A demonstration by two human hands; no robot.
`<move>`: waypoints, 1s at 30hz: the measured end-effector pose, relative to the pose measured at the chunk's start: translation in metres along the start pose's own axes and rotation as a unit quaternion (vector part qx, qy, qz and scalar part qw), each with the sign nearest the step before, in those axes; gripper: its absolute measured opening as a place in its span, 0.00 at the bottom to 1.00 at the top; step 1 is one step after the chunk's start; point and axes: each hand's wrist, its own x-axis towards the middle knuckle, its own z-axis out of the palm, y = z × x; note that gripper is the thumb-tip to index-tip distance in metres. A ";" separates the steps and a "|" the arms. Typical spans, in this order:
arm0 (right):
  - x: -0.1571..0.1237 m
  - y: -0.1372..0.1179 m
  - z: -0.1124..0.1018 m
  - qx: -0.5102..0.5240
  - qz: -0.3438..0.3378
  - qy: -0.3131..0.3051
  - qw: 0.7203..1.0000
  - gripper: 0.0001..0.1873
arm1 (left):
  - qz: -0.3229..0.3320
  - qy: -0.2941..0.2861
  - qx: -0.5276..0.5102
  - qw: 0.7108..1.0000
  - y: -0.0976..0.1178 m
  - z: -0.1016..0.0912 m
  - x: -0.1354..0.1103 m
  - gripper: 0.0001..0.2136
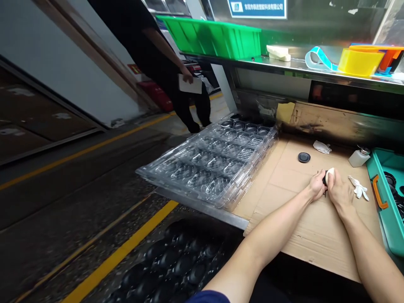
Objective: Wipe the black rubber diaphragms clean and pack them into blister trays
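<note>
In your left hand [317, 186], the fingers grip a small black part [325, 178] over the cardboard [284, 181]; in your right hand [340, 189], they pinch a white pad [330, 171] right beside it. From there, a black disc [304, 157] lies at eleven o'clock, a crumpled white scrap [322, 147] at twelve, a bottle [359, 158] at two, a teal bin [391, 227] toward three, and clear trays [214, 160] between nine and ten.

Cardboard [322, 231] lies on the table [227, 216], clear trays [208, 158] along its left edge. Toward the back edge lie a black disc [304, 157] and a crumpled scrap [322, 147]; a bottle [359, 158] and white rag [360, 189] are near the right edge, beside a teal crate [389, 225].
</note>
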 end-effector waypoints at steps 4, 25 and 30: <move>-0.001 -0.006 0.001 -0.022 0.028 -0.033 0.999 0.31 | -0.026 0.025 0.027 0.999 0.004 0.001 -0.005 0.15; -0.005 0.024 -0.017 0.084 -0.012 -0.079 0.993 0.26 | -0.007 0.078 0.037 0.996 0.073 -0.002 -0.015 0.19; 0.004 0.043 -0.018 0.043 0.007 -0.015 0.999 0.22 | -0.037 0.040 0.020 0.998 0.067 0.008 -0.023 0.20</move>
